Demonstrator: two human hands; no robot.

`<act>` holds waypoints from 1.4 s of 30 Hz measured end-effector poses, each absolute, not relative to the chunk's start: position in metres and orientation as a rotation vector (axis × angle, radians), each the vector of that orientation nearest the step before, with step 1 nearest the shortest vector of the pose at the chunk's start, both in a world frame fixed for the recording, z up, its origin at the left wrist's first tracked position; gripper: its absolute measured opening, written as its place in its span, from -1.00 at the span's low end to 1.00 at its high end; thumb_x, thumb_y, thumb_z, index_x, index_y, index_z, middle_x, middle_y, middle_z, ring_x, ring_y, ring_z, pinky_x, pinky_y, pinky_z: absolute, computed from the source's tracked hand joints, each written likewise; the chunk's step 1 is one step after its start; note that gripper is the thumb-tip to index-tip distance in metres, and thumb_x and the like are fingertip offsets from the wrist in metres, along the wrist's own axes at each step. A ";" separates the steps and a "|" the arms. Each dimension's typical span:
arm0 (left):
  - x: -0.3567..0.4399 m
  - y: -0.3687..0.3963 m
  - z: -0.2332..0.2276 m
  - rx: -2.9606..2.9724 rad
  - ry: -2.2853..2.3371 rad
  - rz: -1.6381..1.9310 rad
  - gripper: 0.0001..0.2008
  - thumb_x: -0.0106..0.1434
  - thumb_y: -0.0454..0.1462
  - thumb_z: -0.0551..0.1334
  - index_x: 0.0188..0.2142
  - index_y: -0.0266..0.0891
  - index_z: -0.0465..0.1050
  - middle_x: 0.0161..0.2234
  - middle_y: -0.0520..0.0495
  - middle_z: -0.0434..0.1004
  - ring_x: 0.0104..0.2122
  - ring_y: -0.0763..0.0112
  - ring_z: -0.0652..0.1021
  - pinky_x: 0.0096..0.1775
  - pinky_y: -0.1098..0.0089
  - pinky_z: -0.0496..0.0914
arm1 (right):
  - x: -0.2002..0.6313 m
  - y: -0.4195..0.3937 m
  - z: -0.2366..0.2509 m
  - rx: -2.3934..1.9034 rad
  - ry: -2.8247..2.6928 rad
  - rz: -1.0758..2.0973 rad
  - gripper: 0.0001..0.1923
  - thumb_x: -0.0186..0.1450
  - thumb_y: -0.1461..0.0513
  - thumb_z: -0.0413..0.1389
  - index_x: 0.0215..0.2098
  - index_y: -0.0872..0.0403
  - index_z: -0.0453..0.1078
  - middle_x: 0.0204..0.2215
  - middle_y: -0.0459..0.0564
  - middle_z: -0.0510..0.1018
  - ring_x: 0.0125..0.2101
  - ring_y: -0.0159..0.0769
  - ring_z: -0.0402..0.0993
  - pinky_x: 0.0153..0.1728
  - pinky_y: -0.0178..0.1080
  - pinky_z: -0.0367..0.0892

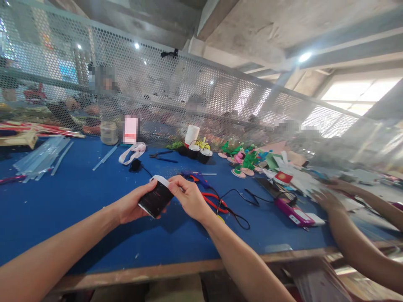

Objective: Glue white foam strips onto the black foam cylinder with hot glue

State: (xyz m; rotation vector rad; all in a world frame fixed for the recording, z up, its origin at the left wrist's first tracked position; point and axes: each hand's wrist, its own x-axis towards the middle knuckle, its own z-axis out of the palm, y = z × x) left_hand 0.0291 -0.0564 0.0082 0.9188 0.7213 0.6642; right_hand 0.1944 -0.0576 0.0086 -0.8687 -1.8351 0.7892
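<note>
Blue felt covers the worktable (63, 201), with a perforated metal screen (176, 96) behind it. Above the felt's near edge, the left hand (132, 206) grasps a small black cup (156, 199) with a white rim; the right hand (189, 196) pinches that rim. Red-handled pliers (214, 201) lie just right of the cup. A co-worker's arm (349, 235) reaches in farther right.

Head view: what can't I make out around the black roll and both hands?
- Black roll: its far side, hidden by the left hand and right hand.
- White strip: its end, covered by the right hand's fingertips.
- Co-worker's hand: motion-blurred.
- People behind the mesh screen: obscured.
</note>
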 end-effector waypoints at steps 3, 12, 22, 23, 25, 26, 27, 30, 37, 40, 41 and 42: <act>0.031 -0.057 0.007 0.984 0.730 0.705 -0.55 -0.01 0.03 0.21 -0.30 -0.31 0.38 -0.47 -0.08 0.47 -0.47 0.35 0.48 -0.46 0.38 0.34 | 0.194 -0.057 0.008 -0.885 -1.858 0.784 -0.68 0.22 0.03 -0.08 -0.45 0.09 0.30 -0.47 -0.05 0.42 -0.43 -0.37 0.36 -0.37 -0.32 0.28; 0.032 -0.058 0.004 1.338 0.921 0.834 -0.46 -0.05 0.03 0.23 -0.20 -0.33 0.32 -0.42 -0.04 0.41 -0.43 0.37 0.44 -0.42 0.39 0.30 | 0.195 -0.055 0.008 -0.909 -1.872 0.770 -0.78 0.20 0.12 -0.02 -0.48 0.08 0.31 -0.43 -0.05 0.45 -0.36 -0.35 0.37 -0.29 -0.29 0.27; 0.036 -0.059 0.000 1.837 1.144 0.872 -0.39 -0.01 -0.01 0.19 -0.05 -0.36 0.22 -0.22 -0.14 0.47 -0.16 0.14 0.43 -0.19 0.26 0.34 | 0.192 -0.056 0.007 -0.961 -1.894 0.686 -0.82 0.20 0.20 -0.01 -0.52 0.10 0.30 -0.40 0.01 0.45 -0.32 -0.33 0.38 -0.25 -0.27 0.25; 0.036 -0.060 0.000 1.860 1.164 0.879 -0.37 -0.01 -0.01 0.19 -0.03 -0.37 0.20 -0.20 -0.15 0.46 -0.15 0.13 0.44 -0.17 0.24 0.34 | 0.192 -0.056 0.006 -0.967 -1.896 0.681 -0.82 0.20 0.20 -0.02 -0.51 0.10 0.30 -0.40 0.00 0.45 -0.33 -0.33 0.38 -0.26 -0.28 0.25; 0.037 -0.060 -0.002 1.906 1.187 0.902 -0.35 -0.01 -0.02 0.19 -0.01 -0.36 0.16 -0.15 -0.18 0.45 -0.13 0.12 0.43 -0.12 0.20 0.33 | 0.191 -0.056 0.005 -0.988 -1.905 0.672 -0.81 0.21 0.19 -0.03 -0.49 0.10 0.31 -0.40 0.00 0.46 -0.33 -0.34 0.38 -0.27 -0.28 0.25; 0.037 -0.060 -0.003 1.933 1.194 0.909 -0.35 -0.02 -0.02 0.19 0.00 -0.35 0.16 -0.13 -0.19 0.44 -0.11 0.11 0.42 -0.10 0.19 0.31 | 0.190 -0.056 0.004 -1.002 -1.907 0.661 -0.81 0.21 0.18 -0.03 -0.48 0.10 0.32 -0.41 -0.01 0.46 -0.34 -0.34 0.38 -0.27 -0.28 0.25; 0.038 -0.060 -0.004 1.962 1.198 0.914 -0.34 -0.02 -0.02 0.20 0.00 -0.35 0.15 -0.10 -0.21 0.42 -0.09 0.10 0.41 -0.08 0.17 0.30 | 0.188 -0.056 0.002 -1.017 -1.908 0.646 -0.80 0.21 0.18 -0.03 -0.48 0.10 0.32 -0.41 -0.01 0.46 -0.35 -0.34 0.38 -0.28 -0.27 0.25; 0.038 -0.060 -0.005 2.006 1.210 0.939 -0.35 -0.03 -0.03 0.22 -0.01 -0.34 0.18 -0.06 -0.24 0.38 -0.05 0.07 0.38 -0.05 0.16 0.26 | 0.187 -0.055 0.000 -1.051 -1.897 0.598 -0.77 0.21 0.15 -0.02 -0.51 0.10 0.32 -0.42 0.00 0.45 -0.35 -0.32 0.37 -0.29 -0.27 0.25; 0.029 -0.053 0.005 1.297 0.865 0.846 -0.44 -0.01 0.01 0.21 -0.11 -0.32 0.29 -0.34 -0.13 0.49 -0.33 0.24 0.49 -0.32 0.30 0.37 | 0.204 -0.047 0.013 -0.902 -1.800 0.774 -0.46 0.27 -0.06 -0.26 -0.41 0.11 0.40 -0.40 0.00 0.52 -0.30 -0.31 0.41 -0.20 -0.25 0.25; 0.024 -0.051 0.007 0.986 0.678 0.763 -0.51 0.05 0.02 0.16 -0.21 -0.34 0.38 -0.43 -0.13 0.50 -0.43 0.31 0.50 -0.42 0.37 0.36 | 0.207 -0.047 0.015 -0.836 -1.813 0.775 -0.47 0.23 -0.09 -0.20 -0.37 0.11 0.40 -0.32 0.04 0.50 -0.22 -0.29 0.39 -0.14 -0.24 0.22; 0.023 -0.051 0.006 0.931 0.642 0.745 -0.53 0.07 0.01 0.14 -0.22 -0.35 0.39 -0.42 -0.15 0.51 -0.43 0.31 0.51 -0.43 0.38 0.36 | 0.206 -0.047 0.014 -0.816 -1.828 0.779 -0.50 0.22 -0.09 -0.17 -0.35 0.10 0.39 -0.29 0.05 0.49 -0.20 -0.28 0.38 -0.13 -0.23 0.22; 0.022 -0.051 0.005 0.893 0.617 0.735 -0.53 0.09 0.01 0.12 -0.22 -0.36 0.39 -0.40 -0.17 0.52 -0.43 0.31 0.51 -0.43 0.38 0.36 | 0.205 -0.047 0.012 -0.798 -1.838 0.785 -0.52 0.20 -0.09 -0.13 -0.33 0.10 0.38 -0.26 0.05 0.48 -0.18 -0.27 0.37 -0.12 -0.22 0.21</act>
